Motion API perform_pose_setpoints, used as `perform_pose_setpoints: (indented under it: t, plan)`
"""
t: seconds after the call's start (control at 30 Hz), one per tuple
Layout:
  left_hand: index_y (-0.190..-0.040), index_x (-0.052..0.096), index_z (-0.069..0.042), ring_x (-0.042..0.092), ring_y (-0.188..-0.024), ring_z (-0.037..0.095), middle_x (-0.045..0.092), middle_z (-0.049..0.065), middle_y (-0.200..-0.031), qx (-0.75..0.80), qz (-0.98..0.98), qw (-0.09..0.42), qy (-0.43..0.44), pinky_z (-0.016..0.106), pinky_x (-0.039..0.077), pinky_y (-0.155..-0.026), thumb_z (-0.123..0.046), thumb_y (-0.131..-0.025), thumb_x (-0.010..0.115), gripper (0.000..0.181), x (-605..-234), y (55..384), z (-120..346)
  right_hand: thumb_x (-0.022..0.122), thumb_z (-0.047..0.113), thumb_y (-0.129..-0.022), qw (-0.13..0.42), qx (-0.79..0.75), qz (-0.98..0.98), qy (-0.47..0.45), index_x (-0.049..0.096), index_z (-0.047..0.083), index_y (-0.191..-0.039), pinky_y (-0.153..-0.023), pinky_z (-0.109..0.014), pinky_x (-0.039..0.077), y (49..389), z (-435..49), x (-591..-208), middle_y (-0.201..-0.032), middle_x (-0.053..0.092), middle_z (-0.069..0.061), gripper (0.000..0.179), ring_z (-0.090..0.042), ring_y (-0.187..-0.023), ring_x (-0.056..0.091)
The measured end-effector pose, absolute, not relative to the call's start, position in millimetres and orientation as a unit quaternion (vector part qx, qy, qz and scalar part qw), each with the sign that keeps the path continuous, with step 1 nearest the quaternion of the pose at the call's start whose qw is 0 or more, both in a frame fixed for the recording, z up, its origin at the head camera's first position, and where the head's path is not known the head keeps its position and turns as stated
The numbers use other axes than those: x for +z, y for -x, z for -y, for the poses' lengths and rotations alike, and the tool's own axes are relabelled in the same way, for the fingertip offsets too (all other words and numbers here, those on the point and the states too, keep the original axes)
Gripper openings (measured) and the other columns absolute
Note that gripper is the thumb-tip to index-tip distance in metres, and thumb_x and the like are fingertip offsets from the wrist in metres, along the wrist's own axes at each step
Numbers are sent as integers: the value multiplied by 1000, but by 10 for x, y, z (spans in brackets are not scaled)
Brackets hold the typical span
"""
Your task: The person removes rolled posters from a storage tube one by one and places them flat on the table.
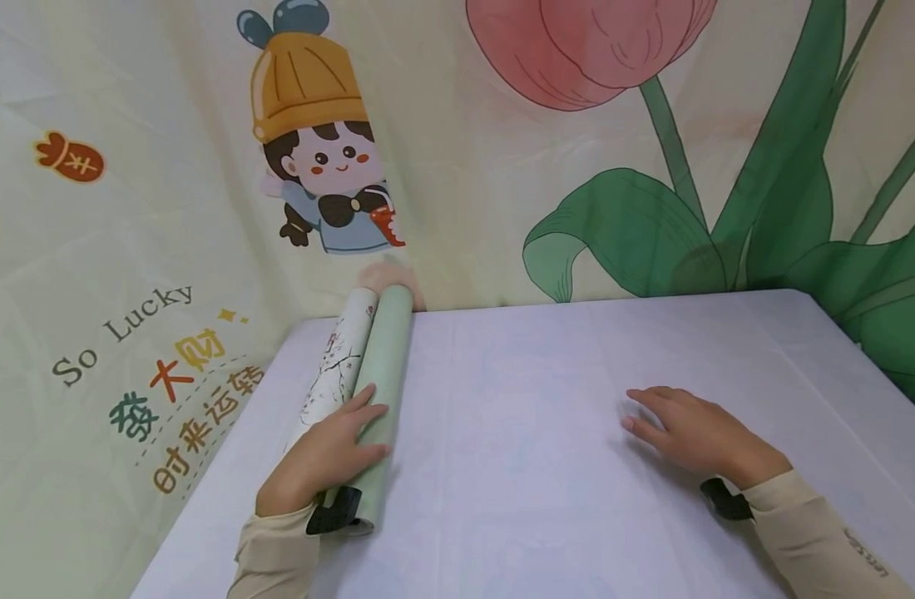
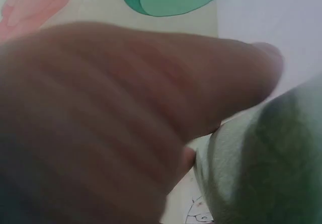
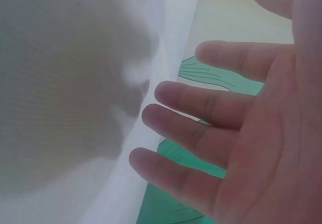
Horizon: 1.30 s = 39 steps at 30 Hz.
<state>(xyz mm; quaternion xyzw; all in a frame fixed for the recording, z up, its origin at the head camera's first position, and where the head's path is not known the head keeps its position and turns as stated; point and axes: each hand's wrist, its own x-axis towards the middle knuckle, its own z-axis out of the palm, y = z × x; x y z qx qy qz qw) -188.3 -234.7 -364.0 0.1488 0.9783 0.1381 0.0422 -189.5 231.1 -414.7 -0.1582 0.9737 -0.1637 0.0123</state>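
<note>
Two rolls lie side by side along the left side of the table: a white roll printed with dark branches and red blossoms (image 1: 340, 353), and a pale green roll (image 1: 393, 349) to its right. My left hand (image 1: 319, 457) rests across them, fingers extended over the green roll. In the left wrist view the thumb (image 2: 221, 78) reaches out straight beside the green roll (image 2: 271, 168). Over the right part of the table, apart from the rolls, is my right hand (image 1: 700, 433). Its fingers (image 3: 201, 138) are spread and relaxed, with nothing in them.
A white-covered table (image 1: 517, 416) spreads under both hands. Behind it hangs a cream cloth backdrop (image 1: 457, 166) with a pink flower, green leaves, a cartoon child and lettering. The far ends of the rolls reach the table's back edge. A black strap (image 1: 727, 499) circles the right wrist.
</note>
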Motion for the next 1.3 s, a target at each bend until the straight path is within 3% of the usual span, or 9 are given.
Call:
perform_pose_setpoints:
  t: [0.2, 0.57, 0.8, 1.07, 1.3]
  plan:
    - [-137, 46, -14, 29, -132, 36, 16, 12, -153, 143, -978, 47, -144, 54, 36, -96, -38, -82, 68, 63, -3670, 1884, 2318, 42, 61, -89, 13, -163, -973, 161, 48, 14, -135, -93, -57, 38, 1910, -2312, -4154, -132, 48, -16, 66, -35, -121, 44]
    - [-133, 50, -7, 34, -131, 26, 29, 6, -149, 145, -970, 23, -194, 47, 34, -100, -37, -81, 68, 62, -3723, 1931, 2219, 45, 59, -89, 15, -164, -972, 164, 49, 13, -134, -92, -56, 38, 1921, -2311, -4155, -132, 49, -16, 65, -35, -121, 45]
    - [-130, 54, -12, 35, -130, 24, 27, 2, -149, 189, -955, 52, -222, 42, 36, -100, -43, -83, 66, 58, -3747, 1916, 2154, 45, 60, -89, 11, -162, -971, 176, 50, 12, -134, -93, -55, 38, 1926, -2304, -4158, -131, 50, -15, 66, -35, -120, 45]
    - [-125, 60, -17, 38, -128, 26, 25, 3, -150, 183, -955, 41, -232, 45, 37, -99, -42, -86, 62, 47, -3778, 1864, 1996, 48, 57, -89, 17, -175, -966, 191, 50, 11, -133, -95, -52, 38, 1928, -2277, -4162, -131, 51, -12, 63, -31, -122, 45]
    - [-128, 56, -14, 37, -128, 32, 22, 6, -151, 172, -957, 22, -231, 47, 36, -99, -44, -89, 56, 49, -3856, 1859, 1842, 49, 53, -90, 0, -167, -964, 205, 52, 12, -132, -94, -50, 41, 1920, -2199, -4192, -129, 52, -10, 58, -29, -120, 47]
